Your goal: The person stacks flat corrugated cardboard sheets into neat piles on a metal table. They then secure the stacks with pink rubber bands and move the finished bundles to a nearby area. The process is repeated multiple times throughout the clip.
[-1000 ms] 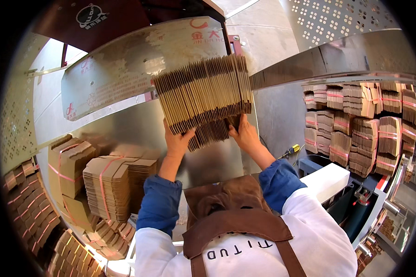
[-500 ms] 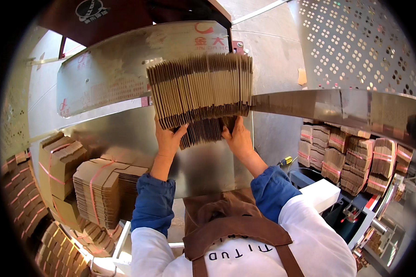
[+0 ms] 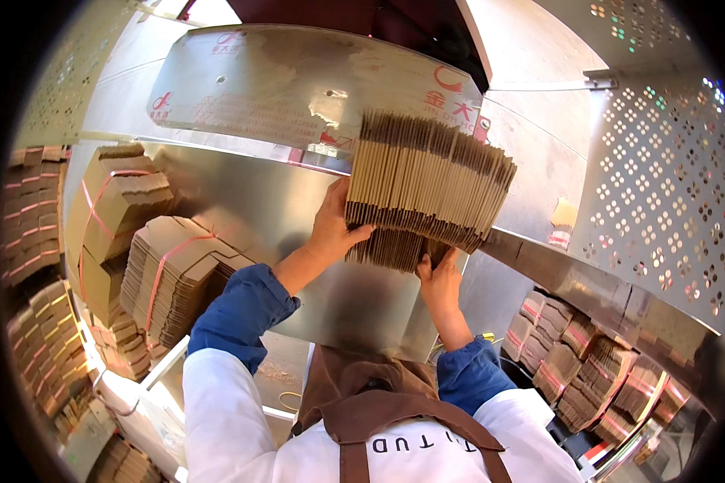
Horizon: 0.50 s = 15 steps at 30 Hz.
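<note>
A wide row of flat folded cardboard blanks (image 3: 427, 181), standing on edge and packed tightly together, is held between my two hands above a shiny metal work surface (image 3: 258, 197). My left hand (image 3: 330, 225) grips its left end, with the thumb pointing inward along the near side. At the near right, my right hand (image 3: 441, 282) is closed on the lower edge, thumb up against the cardboard; its other fingers are partly hidden behind the blanks. A narrower lower part of the blanks juts toward me between the hands.
A printed metal plate (image 3: 274, 88) lies beyond the surface. A metal rail (image 3: 588, 282) runs off to the right below a perforated panel (image 3: 652, 193). Strapped cardboard bundles (image 3: 177, 270) stand at the left, with more bundles (image 3: 588, 370) stacked at the lower right.
The whole view has turned, so the surroundings look tilted and the blanks with both hands appear further right in the picture. Both hands keep their grip on the blanks.
</note>
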Tool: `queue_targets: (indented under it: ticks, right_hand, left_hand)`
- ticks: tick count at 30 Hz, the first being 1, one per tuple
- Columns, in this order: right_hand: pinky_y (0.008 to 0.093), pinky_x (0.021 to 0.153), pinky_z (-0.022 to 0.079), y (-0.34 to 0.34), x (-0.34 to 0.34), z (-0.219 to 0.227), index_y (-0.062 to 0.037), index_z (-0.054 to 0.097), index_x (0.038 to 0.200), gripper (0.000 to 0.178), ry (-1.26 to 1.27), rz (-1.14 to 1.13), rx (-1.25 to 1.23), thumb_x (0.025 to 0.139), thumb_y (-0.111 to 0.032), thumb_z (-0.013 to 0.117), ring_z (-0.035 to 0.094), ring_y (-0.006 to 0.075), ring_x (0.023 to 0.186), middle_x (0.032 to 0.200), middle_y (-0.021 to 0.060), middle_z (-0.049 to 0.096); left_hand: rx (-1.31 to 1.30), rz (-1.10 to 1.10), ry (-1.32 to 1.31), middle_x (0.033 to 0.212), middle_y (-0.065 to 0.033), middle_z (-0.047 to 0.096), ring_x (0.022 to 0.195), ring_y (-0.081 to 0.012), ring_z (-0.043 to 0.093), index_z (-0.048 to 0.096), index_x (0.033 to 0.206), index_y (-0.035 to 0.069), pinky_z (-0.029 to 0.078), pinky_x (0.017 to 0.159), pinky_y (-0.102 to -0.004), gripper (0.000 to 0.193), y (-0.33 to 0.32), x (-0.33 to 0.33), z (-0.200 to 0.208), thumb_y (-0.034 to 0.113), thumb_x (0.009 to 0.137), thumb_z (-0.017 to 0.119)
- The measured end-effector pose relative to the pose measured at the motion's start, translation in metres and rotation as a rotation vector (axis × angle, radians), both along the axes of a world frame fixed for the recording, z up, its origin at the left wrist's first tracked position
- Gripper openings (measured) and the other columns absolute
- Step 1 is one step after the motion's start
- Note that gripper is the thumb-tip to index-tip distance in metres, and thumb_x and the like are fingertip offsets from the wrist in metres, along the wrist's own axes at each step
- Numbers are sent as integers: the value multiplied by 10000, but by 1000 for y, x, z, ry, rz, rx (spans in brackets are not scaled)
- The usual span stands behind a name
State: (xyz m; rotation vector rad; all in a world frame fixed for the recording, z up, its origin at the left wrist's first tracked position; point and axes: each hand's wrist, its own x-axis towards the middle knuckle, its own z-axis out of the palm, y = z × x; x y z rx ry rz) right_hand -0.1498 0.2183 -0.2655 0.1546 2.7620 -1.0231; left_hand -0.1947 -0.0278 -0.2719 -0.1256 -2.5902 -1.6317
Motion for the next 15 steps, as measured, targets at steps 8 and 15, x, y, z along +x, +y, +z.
queue_targets:
  ticks: [8, 15]
  right_hand:
    - [530, 666, 493, -2, 0, 10, 64, 319, 1243, 552, 56, -19, -23, 863, -196, 623, 598, 505, 809, 909, 310, 619]
    - [542, 661, 485, 1, 2, -3, 68, 315, 1236, 553, 76, -8, 41, 872, -226, 610, 588, 521, 794, 884, 317, 617]
  left_hand:
    - [-32, -26, 67, 1377, -253, 393, 1285, -439, 374, 282, 1424, 5, 346, 1075, -467, 920, 0, -5, -10, 230, 681, 776]
    - [-32, -16, 39, 1354, -258, 402, 1265, -444, 386, 298, 1401, -21, 352, 1067, -469, 889, 2, -6, -3, 232, 691, 771]
